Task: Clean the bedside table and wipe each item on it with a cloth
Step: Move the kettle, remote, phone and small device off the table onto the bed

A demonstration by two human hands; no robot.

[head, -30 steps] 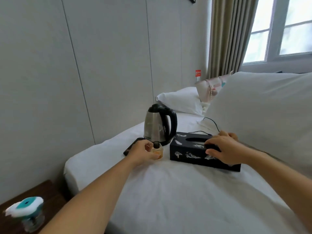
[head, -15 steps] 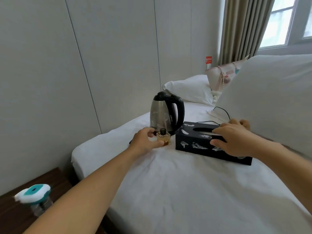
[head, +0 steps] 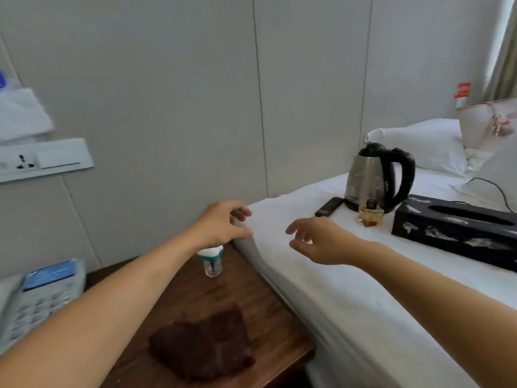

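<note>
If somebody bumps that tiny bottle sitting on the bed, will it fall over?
Probably, yes. The little bottle stands upright on the soft white bed, which likely gives a wobbly footing. It looks like glass with amber liquid inside, so it may be heavy for its size, slippery and breakable.

Both hands, the left hand (head: pixel 223 224) and the right hand (head: pixel 319 240), hung empty with loose fingers over the bed's (head: pixel 349 289) edge, while a brown cloth (head: pixel 202 347) lay on the bedside table (head: pixel 279 331) near its front edge.
</note>
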